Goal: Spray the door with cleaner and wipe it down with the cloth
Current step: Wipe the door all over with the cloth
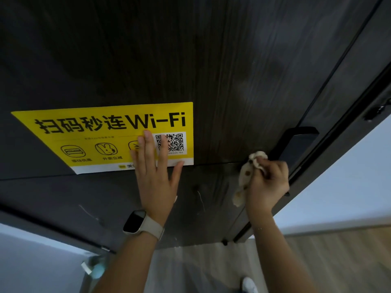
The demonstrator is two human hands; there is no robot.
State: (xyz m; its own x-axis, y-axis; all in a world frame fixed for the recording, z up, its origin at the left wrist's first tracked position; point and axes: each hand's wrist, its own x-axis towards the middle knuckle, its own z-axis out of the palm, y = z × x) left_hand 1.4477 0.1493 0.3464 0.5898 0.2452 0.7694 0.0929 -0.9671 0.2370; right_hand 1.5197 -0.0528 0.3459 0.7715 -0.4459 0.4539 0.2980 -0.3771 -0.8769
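A dark wood-grain door [222, 70] fills most of the view. My right hand [267, 182] grips a crumpled beige cloth [246, 176] and presses it to the door just left of the black handle [296, 142]. My left hand [155, 170], with a watch on the wrist, lies flat with fingers spread on the door, partly over the lower edge of a yellow Wi-Fi sticker [105, 136]. A pale bottle-like thing [96, 267] stands blurred on the floor at the lower left; whether it is the cleaner I cannot tell.
The door's right edge and black frame [342, 127] run diagonally beside the handle. A white wall [338, 197] lies to the right and a light wooden floor [211, 269] below. A white shoe tip [249, 285] shows at the bottom edge.
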